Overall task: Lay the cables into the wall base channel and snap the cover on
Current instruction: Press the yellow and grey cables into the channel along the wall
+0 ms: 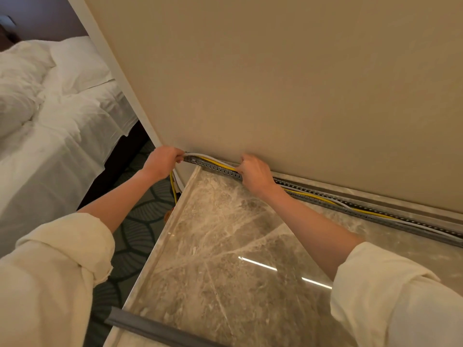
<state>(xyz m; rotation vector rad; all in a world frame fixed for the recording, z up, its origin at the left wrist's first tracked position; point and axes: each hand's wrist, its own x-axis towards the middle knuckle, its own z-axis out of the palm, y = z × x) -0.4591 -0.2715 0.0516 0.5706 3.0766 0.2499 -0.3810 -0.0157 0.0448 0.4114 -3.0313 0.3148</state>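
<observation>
A grey slotted base channel [370, 209] runs along the foot of the beige wall on the marble top. A yellow cable [323, 198] and a white cable [426, 227] lie along it. My left hand [162, 162] grips the cables at the channel's left end by the wall corner, where they bend down over the edge. My right hand [254, 174] presses on the cables and channel a little to the right. Between my hands the cables arch slightly above the channel. The grey cover strip [155, 329] lies loose across the marble top near me.
The marble surface [225, 246] ends in a raised left edge above patterned carpet [140, 221]. A bed with white sheets [57, 121] fills the left. Cable ends hang down past the corner [174, 189].
</observation>
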